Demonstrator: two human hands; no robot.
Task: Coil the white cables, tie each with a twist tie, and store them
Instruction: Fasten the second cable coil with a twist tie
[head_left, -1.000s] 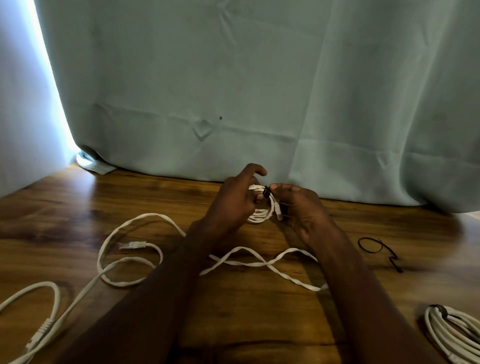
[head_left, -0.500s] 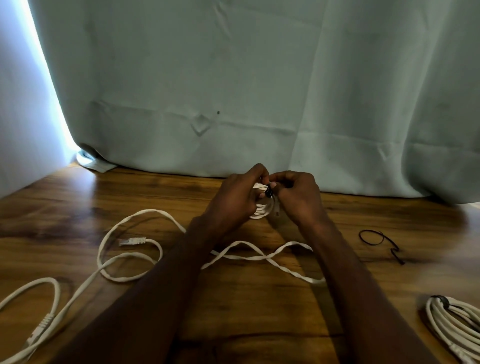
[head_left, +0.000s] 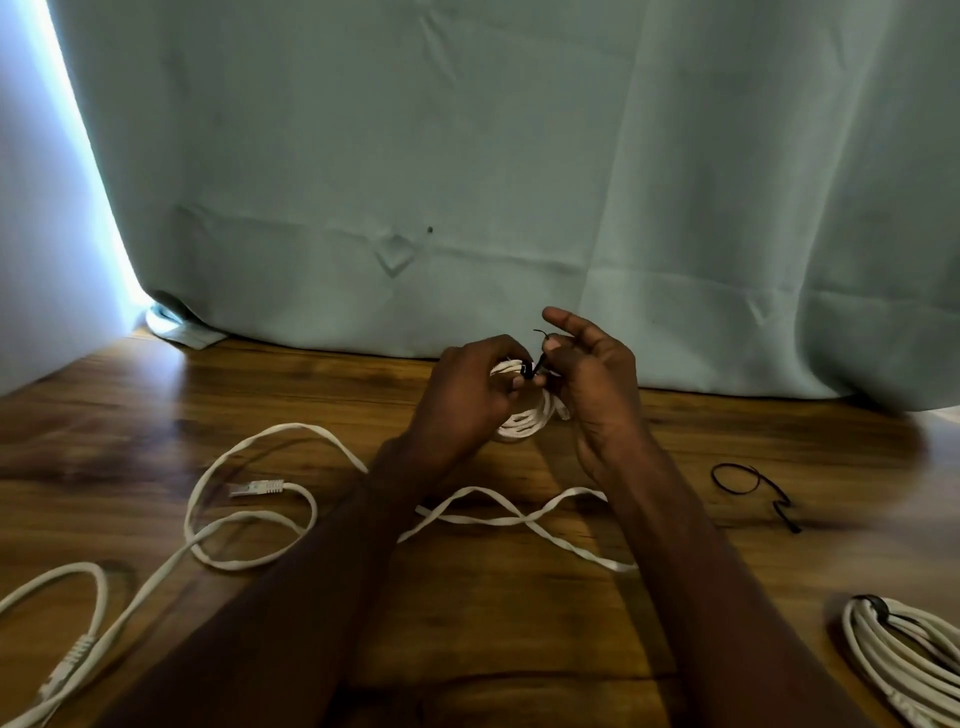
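A small coil of white cable (head_left: 524, 421) is held above the wooden table, between both hands. My left hand (head_left: 467, 395) grips the coil's top, fingers curled round it. My right hand (head_left: 592, 384) pinches the black twist tie (head_left: 535, 364) that wraps the coil's top; its index finger is raised and the tie's end sticks up. A long loose white cable (head_left: 249, 551) with a plug lies across the table in loops at the left and under my forearms. Another coiled white cable (head_left: 904, 660), bound with a black tie, lies at the lower right.
A spare black twist tie (head_left: 753, 488) lies on the wooden table (head_left: 519, 623) to the right of my right arm. A pale green curtain (head_left: 467, 182) hangs along the table's far edge. A second cable loop with a plug (head_left: 67, 665) sits at the lower left.
My right hand has turned and opened its index finger upward while twisting the tie; the tie's end now sticks up. The coil stays in my left hand.
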